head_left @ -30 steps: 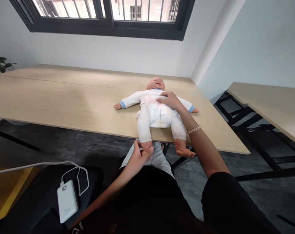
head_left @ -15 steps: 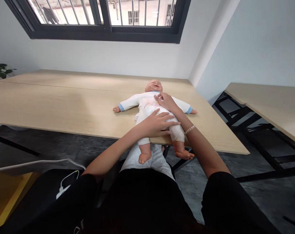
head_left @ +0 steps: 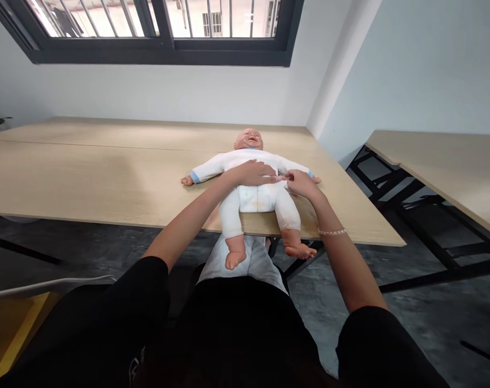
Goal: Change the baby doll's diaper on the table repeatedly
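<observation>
A baby doll (head_left: 250,156) in a white outfit with blue cuffs lies on its back on the table, head toward the wall, feet past the front edge. My left hand (head_left: 256,172) rests flat across its belly with the fingers extended to the right. At the right side of the doll's waist, my right hand (head_left: 300,182) pinches a pale, pinkish edge of cloth beside my left fingertips. The fingers partly hide this edge. Below, the doll's white lower body (head_left: 257,200) shows a centre seam and yellowish stains.
The wooden table (head_left: 107,172) extends far to the left against the wall beneath a barred window (head_left: 228,51). Another table (head_left: 442,161) with black legs stands at the right. A yellow object (head_left: 22,328) and white cable (head_left: 67,280) are at lower left.
My left hand has moved up from the doll's thighs to its belly. My right hand has shifted from the chest to the right side of the waist and pinched cloth there.
</observation>
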{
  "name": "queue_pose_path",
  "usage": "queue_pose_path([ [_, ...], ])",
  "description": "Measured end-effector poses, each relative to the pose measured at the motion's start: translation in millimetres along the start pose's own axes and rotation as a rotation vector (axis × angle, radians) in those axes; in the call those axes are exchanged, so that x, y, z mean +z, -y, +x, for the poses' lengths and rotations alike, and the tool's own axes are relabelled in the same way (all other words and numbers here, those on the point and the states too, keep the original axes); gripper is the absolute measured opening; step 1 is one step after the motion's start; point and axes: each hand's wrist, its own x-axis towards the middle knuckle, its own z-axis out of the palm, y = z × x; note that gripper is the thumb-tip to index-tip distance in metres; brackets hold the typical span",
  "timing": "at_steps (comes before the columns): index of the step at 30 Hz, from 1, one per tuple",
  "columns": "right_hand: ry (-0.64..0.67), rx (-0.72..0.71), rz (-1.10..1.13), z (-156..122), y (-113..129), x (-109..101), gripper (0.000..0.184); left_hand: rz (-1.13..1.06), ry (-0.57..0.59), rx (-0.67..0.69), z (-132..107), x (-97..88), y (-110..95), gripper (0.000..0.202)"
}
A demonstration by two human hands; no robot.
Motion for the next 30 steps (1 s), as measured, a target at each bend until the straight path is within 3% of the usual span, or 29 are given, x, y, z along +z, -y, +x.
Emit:
queue_pose_path([
  [4, 0.071, -0.091, -0.155, -12.4, -11.7, -2.3, 0.014, -0.051, -0.014, 0.009, 7.6, 1.0, 7.1, 0.053],
  [7, 0.100, -0.093, -0.140, -15.3, -11.8, -5.3, 0.023, -0.087, -0.051, 0.005, 5.8, 4.5, 7.9, 0.052],
  [10, 0.134, -0.062, 0.040, -17.4, -5.2, -8.0, 0.025, -0.108, -0.069, -0.010, 3.1, 6.7, 6.6, 0.050],
  [13, 0.131, 0.089, 0.335, -19.2, 1.3, -8.7, 0.019, -0.118, -0.076, 0.004, 2.7, 5.9, 4.9, 0.049],
  [19, -0.099, 0.361, 0.706, -15.1, -7.1, -8.9, 0.031, -0.137, -0.069, -0.053, 8.3, 5.9, 6.8, 0.045],
  [22, -0.109, 0.329, 0.855, -13.8, -12.3, -9.7, 0.047, -0.145, -0.086, -0.060, 10.8, 8.9, 10.5, 0.043],
  [25, -0.129, 0.204, 1.000, -14.7, -9.2, -10.3, 0.062, -0.147, -0.093, -0.033, 13.5, 11.7, 15.8, 0.043],
  [30, -0.129, 0.130, 1.044, -12.5, 15.0, -15.0, 0.074, -0.075, -0.135, -0.023, 23.8, 16.2, 26.3, 0.040],
])
